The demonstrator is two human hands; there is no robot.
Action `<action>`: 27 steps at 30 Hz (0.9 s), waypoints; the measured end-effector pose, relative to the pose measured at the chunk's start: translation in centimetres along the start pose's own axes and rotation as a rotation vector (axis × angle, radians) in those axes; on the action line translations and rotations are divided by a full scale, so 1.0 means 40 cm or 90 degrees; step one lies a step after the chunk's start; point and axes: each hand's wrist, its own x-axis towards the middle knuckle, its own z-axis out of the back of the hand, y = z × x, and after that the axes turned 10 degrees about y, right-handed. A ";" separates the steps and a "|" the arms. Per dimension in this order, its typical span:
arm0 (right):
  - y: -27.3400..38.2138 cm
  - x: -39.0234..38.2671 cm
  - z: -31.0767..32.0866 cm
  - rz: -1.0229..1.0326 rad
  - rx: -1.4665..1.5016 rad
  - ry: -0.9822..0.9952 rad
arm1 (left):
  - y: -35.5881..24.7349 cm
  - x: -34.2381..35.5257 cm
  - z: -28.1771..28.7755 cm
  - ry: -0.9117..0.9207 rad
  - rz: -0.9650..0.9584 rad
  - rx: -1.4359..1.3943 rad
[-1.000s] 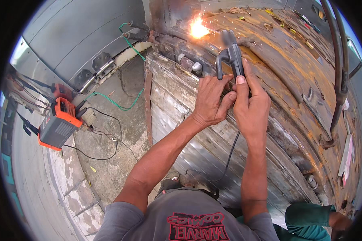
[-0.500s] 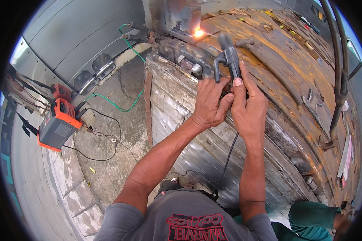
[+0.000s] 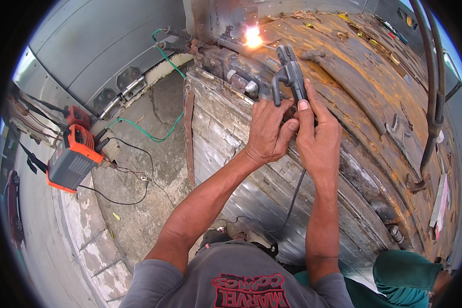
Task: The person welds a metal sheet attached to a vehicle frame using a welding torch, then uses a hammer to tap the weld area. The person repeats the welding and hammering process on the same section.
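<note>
A black electrode holder (image 3: 294,77) with a hooked lever points up and away from me. Around its handle my right hand (image 3: 319,134) is closed, thumb lying along the top. My left hand (image 3: 268,132) is closed against the handle's near left side, its fingertips partly hidden. From the holder's jaws a thin welding rod (image 3: 270,47) reaches left to a bright arc (image 3: 252,37) throwing sparks. The arc burns at the foot of an upright metal post (image 3: 236,19), beside a dark steel bar; its glare hides the joint.
An orange and grey welding machine (image 3: 77,158) with cables stands at left. A green wire (image 3: 156,140) loops across the concrete. Rusty sheet metal (image 3: 359,77) spreads right, below a thick bent pipe (image 3: 432,113). Someone's green-clad leg (image 3: 406,272) is at lower right.
The arc has grown larger and throws more sparks. The holder's head, blurred before, is now sharp. My hands keep nearly the same place. A dark red car shows at the left edge.
</note>
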 end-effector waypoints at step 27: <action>0.008 -0.168 -0.032 0.056 0.175 -0.204 | -0.006 -0.004 0.014 -0.006 -0.068 -0.007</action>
